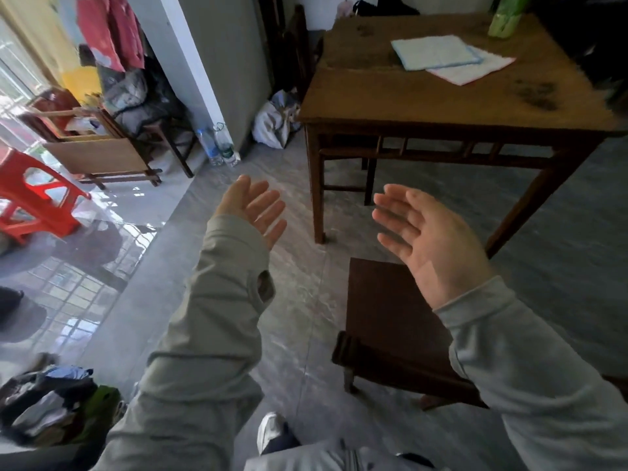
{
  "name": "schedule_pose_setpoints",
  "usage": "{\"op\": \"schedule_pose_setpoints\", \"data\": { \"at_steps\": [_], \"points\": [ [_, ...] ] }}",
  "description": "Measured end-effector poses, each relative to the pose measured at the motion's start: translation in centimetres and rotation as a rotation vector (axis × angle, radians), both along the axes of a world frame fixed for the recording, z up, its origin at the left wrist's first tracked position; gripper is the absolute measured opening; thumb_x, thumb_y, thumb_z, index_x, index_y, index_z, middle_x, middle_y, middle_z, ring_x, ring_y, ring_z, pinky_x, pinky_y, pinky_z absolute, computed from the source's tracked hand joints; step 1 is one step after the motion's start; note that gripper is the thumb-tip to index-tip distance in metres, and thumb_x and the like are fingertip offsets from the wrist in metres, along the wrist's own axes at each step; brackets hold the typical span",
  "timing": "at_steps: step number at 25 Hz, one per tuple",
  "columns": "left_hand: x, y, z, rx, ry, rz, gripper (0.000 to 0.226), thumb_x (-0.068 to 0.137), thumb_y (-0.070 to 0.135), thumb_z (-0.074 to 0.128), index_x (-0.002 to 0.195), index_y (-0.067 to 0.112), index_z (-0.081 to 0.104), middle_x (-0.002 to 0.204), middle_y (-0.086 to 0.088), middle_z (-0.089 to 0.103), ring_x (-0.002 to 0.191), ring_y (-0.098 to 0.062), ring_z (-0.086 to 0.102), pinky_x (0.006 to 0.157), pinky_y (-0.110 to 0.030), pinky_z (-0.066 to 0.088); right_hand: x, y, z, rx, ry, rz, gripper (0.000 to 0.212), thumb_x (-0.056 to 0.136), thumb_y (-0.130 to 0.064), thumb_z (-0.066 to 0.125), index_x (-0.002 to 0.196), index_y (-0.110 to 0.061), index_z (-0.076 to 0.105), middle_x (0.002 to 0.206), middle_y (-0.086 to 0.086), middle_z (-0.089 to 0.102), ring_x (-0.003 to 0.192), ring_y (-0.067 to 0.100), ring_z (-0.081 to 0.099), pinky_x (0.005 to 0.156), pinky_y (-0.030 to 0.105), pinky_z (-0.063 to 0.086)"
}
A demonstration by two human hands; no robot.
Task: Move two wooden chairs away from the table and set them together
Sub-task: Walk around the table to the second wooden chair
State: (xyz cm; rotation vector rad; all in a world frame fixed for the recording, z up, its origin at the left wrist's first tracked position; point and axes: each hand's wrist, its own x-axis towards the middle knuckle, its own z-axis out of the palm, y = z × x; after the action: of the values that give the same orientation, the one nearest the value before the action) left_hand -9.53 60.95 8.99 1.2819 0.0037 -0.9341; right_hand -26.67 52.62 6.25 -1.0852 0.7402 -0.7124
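Both hands bare and spread, no chair in hold.

Our left hand [253,210] and right hand [428,243] hover open-palmed, gripping nothing. Dark wooden chair [390,321] stands just short of the square brown wooden table [424,100]; another chair [343,154] sits tucked beneath it. We judge both rigid, heavyish: grip backrest or seat edges.

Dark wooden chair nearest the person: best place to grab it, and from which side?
Probably the backrest top rail of the dark wooden chair, at the near edge, from above on the person's side. It faces the table, rail closest. Both the left hand and right hand are open and empty.
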Motion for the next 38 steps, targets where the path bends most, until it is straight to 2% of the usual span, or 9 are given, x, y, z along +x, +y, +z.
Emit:
{"op": "schedule_pose_setpoints", "data": {
  "at_steps": [5,9,16,21,24,27,33,36,38],
  "points": [
    [13.4,2.8,1.3,0.031,-0.038,-0.015,0.033,0.095,0.036,0.034,0.103,0.016,0.059,0.118,-0.004,0.057,0.120,-0.021,0.052,0.089,-0.032,0.040,13.6,2.2,0.3,0.032,-0.037,-0.067,0.025,0.092,-0.027,0.039,0.100,-0.023,0.062,0.110,-0.001,0.065,0.103,0.012,0.060,0.093,0.038,0.045],
    [22.5,3.5,1.0,0.067,-0.068,-0.066,0.042,0.096,0.035,0.033,0.125,0.012,0.051,0.134,-0.007,0.053,0.121,-0.022,0.051,0.092,-0.033,0.039,22.9,3.3,-0.5,0.065,-0.009,-0.097,0.025,0.092,-0.025,0.038,0.100,-0.023,0.061,0.111,0.000,0.065,0.103,0.013,0.060,0.089,0.037,0.046],
    [36.7,-1.9,-0.6,0.091,-0.003,-0.141,0.040,0.095,0.038,0.033,0.120,0.014,0.054,0.133,-0.005,0.055,0.114,-0.021,0.054,0.088,-0.032,0.040,37.6,-1.4,-1.4,0.088,0.035,-0.155,0.024,0.092,-0.025,0.039,0.100,-0.021,0.060,0.112,0.005,0.063,0.102,0.015,0.060,0.090,0.039,0.046],
    [48.2,-9.7,-0.7,0.092,-0.049,-0.182,0.041,0.095,0.037,0.032,0.122,0.014,0.054,0.134,-0.006,0.054,0.119,-0.021,0.052,0.089,-0.032,0.039,49.2,-8.8,-1.8,0.103,-0.003,-0.183,0.023,0.092,-0.023,0.037,0.098,-0.020,0.059,0.113,0.006,0.062,0.105,0.018,0.058,0.092,0.039,0.045],
    [54.1,-14.7,-0.2,0.088,-0.042,-0.244,0.034,0.095,0.037,0.032,0.099,0.017,0.059,0.126,-0.005,0.056,0.115,-0.020,0.053,0.090,-0.032,0.038,55.1,-12.9,-1.1,0.102,-0.010,-0.193,0.023,0.093,-0.021,0.036,0.100,-0.018,0.057,0.114,0.007,0.061,0.106,0.020,0.058,0.092,0.039,0.044],
    [60.0,-19.6,-0.6,0.102,-0.024,-0.307,0.038,0.095,0.037,0.034,0.115,0.014,0.057,0.114,-0.003,0.056,0.106,-0.019,0.054,0.088,-0.032,0.039,61.6,-16.7,-0.6,0.108,0.012,-0.219,0.023,0.092,-0.020,0.037,0.104,-0.016,0.056,0.113,0.007,0.061,0.105,0.021,0.058,0.091,0.040,0.044],
    [72.7,-32.6,-2.5,0.092,0.006,-0.474,0.038,0.096,0.038,0.030,0.100,0.014,0.059,0.114,-0.004,0.054,0.101,-0.019,0.054,0.087,-0.031,0.038,72.6,-26.0,-2.3,0.107,0.063,-0.405,0.022,0.091,-0.018,0.040,0.104,-0.017,0.057,0.113,0.008,0.062,0.105,0.021,0.058,0.095,0.043,0.044],
    [78.1,-40.0,-2.8,0.126,-0.037,-0.670,0.037,0.097,0.035,0.025,0.102,0.015,0.056,0.119,-0.003,0.055,0.095,-0.014,0.057,0.073,-0.024,0.042,77.5,-30.5,-2.8,0.117,0.043,-0.576,0.024,0.091,-0.015,0.039,0.106,-0.016,0.057,0.115,0.009,0.061,0.106,0.021,0.058,0.096,0.043,0.043],
    [80.8,-44.8,-2.6,0.145,-0.057,-0.762,0.036,0.097,0.035,0.027,0.083,0.017,0.055,0.103,0.001,0.059,0.098,-0.015,0.056,0.068,-0.025,0.040,80.7,-33.5,-2.9,0.129,0.038,-0.661,0.024,0.090,-0.014,0.040,0.108,-0.014,0.056,0.117,0.012,0.061,0.107,0.023,0.057,0.095,0.043,0.044]
  ]
}}
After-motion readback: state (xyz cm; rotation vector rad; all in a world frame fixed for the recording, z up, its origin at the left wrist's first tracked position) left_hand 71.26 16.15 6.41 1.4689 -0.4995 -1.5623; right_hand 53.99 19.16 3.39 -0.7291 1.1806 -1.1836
